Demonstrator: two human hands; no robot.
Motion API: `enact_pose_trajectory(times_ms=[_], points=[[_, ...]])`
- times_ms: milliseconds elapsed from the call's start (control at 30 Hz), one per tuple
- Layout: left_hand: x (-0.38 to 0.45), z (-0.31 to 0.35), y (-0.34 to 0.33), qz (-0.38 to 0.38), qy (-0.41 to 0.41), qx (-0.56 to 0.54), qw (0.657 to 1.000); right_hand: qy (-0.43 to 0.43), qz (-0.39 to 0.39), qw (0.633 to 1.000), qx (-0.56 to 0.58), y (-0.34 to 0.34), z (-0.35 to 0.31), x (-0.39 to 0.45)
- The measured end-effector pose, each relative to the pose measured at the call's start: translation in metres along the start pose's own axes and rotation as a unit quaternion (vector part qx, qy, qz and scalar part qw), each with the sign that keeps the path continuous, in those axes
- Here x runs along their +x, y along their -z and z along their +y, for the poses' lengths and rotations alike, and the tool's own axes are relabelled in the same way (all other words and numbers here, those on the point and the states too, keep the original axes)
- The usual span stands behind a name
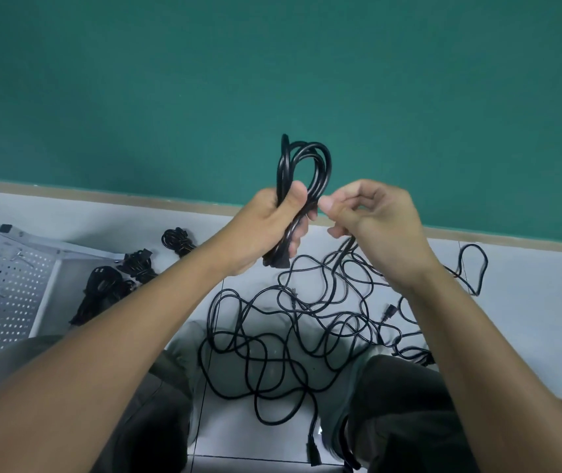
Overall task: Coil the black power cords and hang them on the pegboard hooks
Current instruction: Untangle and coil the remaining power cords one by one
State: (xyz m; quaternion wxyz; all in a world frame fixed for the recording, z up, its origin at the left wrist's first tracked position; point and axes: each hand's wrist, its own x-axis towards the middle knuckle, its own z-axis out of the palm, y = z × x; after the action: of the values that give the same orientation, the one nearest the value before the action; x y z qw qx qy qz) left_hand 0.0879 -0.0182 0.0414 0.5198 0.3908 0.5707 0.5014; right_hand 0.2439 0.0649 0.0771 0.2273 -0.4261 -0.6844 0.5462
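My left hand (272, 220) grips a partly coiled black power cord (303, 165), its loops standing up above my fist in front of the green wall. My right hand (371, 213) is just to its right and pinches the loose run of the same cord, which drops to the floor. A tangle of loose black cords (293, 339) lies on the white tiled floor between my knees. A white pegboard (3, 288) leans at the far left, with small hooks on it.
Several coiled black cords (136, 264) lie on the floor beside the pegboard. A green wall with a tan baseboard (102, 196) runs across the back. My dark-trousered knees (409, 404) frame the tangle. Plug ends (313, 452) lie near the bottom.
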Motion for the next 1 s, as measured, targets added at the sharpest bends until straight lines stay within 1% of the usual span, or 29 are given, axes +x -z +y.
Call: enact_pose_trajectory(times_ms=[100, 200, 267, 367, 467, 533, 600, 733, 867, 933, 1000], points=[[-0.001, 0.004, -0.001, -0.051, 0.041, -0.04, 0.997, -0.024, 0.036, 0.999, 0.008, 0.0, 0.006, 0.002], [-0.002, 0.012, 0.003, -0.074, 0.077, -0.082, 0.991, -0.025, 0.034, 0.999, -0.01, -0.001, 0.008, 0.003], [-0.001, 0.015, 0.006, -0.063, 0.088, -0.11, 0.988, -0.02, 0.003, 1.0, -0.006, -0.002, 0.009, 0.002], [0.003, 0.017, 0.015, -0.021, 0.092, -0.188, 0.978, -0.023, -0.036, 0.999, -0.015, -0.005, 0.011, 0.003], [0.004, 0.019, 0.023, -0.007, 0.091, -0.223, 0.971, -0.045, -0.043, 0.997, -0.05, -0.006, 0.017, 0.006], [0.004, 0.018, 0.023, -0.001, 0.092, -0.227, 0.97, -0.037, -0.038, 0.997, -0.058, -0.008, 0.02, 0.006], [0.005, 0.018, 0.023, 0.012, 0.087, -0.208, 0.974, -0.011, -0.022, 0.999, -0.038, -0.01, 0.017, 0.005], [0.007, 0.012, 0.023, 0.043, 0.063, -0.064, 0.995, 0.058, 0.033, 0.998, 0.007, -0.012, 0.008, 0.005], [0.004, 0.005, 0.012, 0.023, 0.054, 0.024, 0.998, 0.099, 0.097, 0.99, 0.029, -0.016, 0.0, 0.002], [0.003, 0.004, 0.006, 0.007, 0.063, 0.03, 0.998, 0.112, 0.121, 0.986, 0.026, -0.018, -0.003, -0.001], [0.003, 0.003, 0.003, -0.007, 0.064, 0.041, 0.997, 0.105, 0.141, 0.983, 0.042, -0.018, -0.006, -0.002]])
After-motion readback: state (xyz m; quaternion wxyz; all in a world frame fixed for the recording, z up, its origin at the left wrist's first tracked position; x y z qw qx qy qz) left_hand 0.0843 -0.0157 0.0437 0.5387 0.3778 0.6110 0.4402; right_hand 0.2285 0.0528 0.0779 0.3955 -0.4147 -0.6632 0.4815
